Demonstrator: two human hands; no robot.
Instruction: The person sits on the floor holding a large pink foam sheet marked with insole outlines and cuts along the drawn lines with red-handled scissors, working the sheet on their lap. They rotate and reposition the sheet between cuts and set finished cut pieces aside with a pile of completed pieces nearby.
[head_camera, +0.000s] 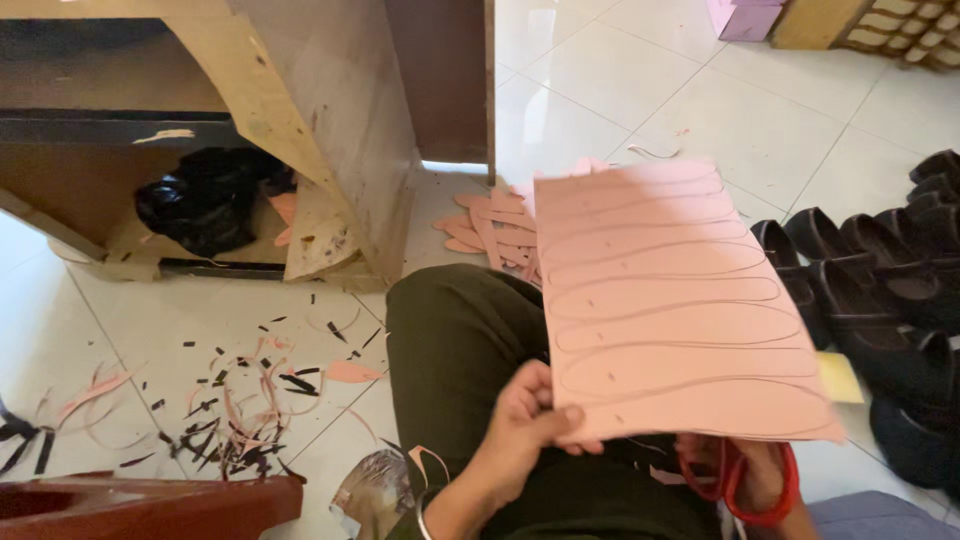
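Across the upper left of the frame stands a brown wooden cabinet (300, 130) on the tiled floor (620, 90). Right of centre, a pink sheet (670, 300) marked with sole outlines is pinched at its lower left corner by the left hand (525, 415). Below it, the right hand (755, 475) grips red-handled scissors (735, 480); pink scraps (230, 400) litter lower left.

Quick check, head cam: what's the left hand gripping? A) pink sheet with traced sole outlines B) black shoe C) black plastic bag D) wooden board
A: the left hand pinches the lower left corner of the pink sheet, which carries pencilled sole outlines; the black shoes sit apart on the floor to the right.
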